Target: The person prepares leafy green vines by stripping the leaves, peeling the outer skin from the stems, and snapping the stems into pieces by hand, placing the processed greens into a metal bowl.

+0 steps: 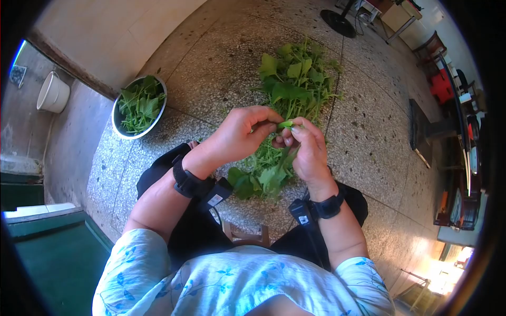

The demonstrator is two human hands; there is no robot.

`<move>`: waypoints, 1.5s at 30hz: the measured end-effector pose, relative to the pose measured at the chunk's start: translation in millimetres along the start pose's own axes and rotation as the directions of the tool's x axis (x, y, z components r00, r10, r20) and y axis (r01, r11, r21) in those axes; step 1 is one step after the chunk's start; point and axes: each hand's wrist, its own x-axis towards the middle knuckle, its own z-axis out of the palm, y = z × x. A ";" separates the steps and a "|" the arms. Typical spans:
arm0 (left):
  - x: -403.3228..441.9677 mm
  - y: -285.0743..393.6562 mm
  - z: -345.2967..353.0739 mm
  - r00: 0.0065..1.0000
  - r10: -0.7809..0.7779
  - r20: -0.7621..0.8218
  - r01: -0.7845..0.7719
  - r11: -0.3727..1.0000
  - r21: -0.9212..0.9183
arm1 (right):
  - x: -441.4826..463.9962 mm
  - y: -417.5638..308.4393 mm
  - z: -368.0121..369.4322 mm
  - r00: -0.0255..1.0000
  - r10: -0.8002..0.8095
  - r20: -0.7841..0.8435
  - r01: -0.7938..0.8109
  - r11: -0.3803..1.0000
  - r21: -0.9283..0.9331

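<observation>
My left hand [242,134] and my right hand [309,150] are close together in front of me, each with fingers pinched on a short green stem [285,125]. A green leaf hangs below my right hand, and I cannot tell whether it belongs to this stem. Beyond my hands a heap of leafy green vine shoots [295,73] lies on the speckled floor. More leaves and thin stems [263,179] are on the floor beneath my hands, partly hidden by them. To the left stands a round basin [163,108] with leafy greens [141,105] in it.
A white bucket [53,93] is at the far left, past a wall edge. Behind the heap is a round black stand base [338,23]. Along the right are a table with a dark pedestal [440,128] and a red item [441,87]. My knees flank the lower leaves.
</observation>
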 end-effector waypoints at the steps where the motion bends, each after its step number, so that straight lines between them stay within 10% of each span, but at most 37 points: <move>1: 0.2 -0.7 0.5 0.998 0.069 -0.010 -0.068 0.996 0.060 | -0.4 0.7 -0.5 0.999 0.027 -0.032 -0.026 0.999 0.034; 9: -4.2 -4.4 11.6 0.996 0.075 -0.046 -0.073 0.997 0.038 | -0.8 14.1 -4.2 0.999 0.039 -0.007 -0.037 0.976 0.213; 17: -8.5 -18.7 23.6 0.982 0.131 -0.139 -0.107 0.981 0.164 | -1.1 12.7 -0.8 0.995 -0.015 -0.095 0.017 1.000 0.015; 19: -9.8 -15.0 29.4 0.991 -0.043 -0.129 -0.012 0.917 -0.399 | -2.4 10.1 -1.0 0.994 -0.073 -0.083 0.057 0.981 -0.184; 28: -5.4 -14.4 40.1 0.963 -0.063 -0.262 0.050 0.997 -0.054 | -2.5 21.0 -7.3 0.981 -0.137 -0.140 0.079 0.932 -0.354; 37: 1.6 -24.6 39.4 0.939 -0.257 -0.231 0.066 0.790 -0.609 | -2.8 16.1 -10.6 0.984 0.008 -0.177 0.018 0.989 0.145; 45: -3.6 -16.1 36.6 0.983 -0.116 -0.140 0.038 0.883 -0.468 | -2.0 12.3 -10.2 0.989 -0.012 -0.145 0.040 0.981 0.188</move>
